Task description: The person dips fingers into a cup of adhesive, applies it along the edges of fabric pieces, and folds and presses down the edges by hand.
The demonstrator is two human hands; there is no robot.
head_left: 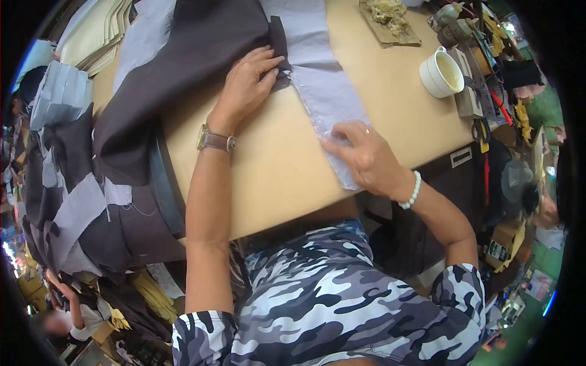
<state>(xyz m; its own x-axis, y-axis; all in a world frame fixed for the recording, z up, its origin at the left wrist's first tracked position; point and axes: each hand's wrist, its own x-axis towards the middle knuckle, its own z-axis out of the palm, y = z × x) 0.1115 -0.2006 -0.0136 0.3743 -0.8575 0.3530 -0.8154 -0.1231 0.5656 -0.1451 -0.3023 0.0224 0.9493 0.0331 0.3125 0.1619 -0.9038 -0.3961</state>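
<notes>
Dark fabric (201,49) lies across the table and drapes over its left side. My left hand (250,82) rests on its right edge with the fingers apart, beside a narrow dark flap. To the right runs a long light grey cloth strip (329,91), reaching down to the table's front edge. My right hand (360,152) is over the lower part of this strip, its fingers bent and drawn together near the strip's left edge. Whatever is between those fingertips is too small to make out.
A white cup (441,73) of pale paste stands at the right, below a board with a yellowish crumpled mass (390,18). Tools and a grey box line the right edge of the table (268,171). Stacked sheets (101,30) lie upper left. Another person is at the lower left.
</notes>
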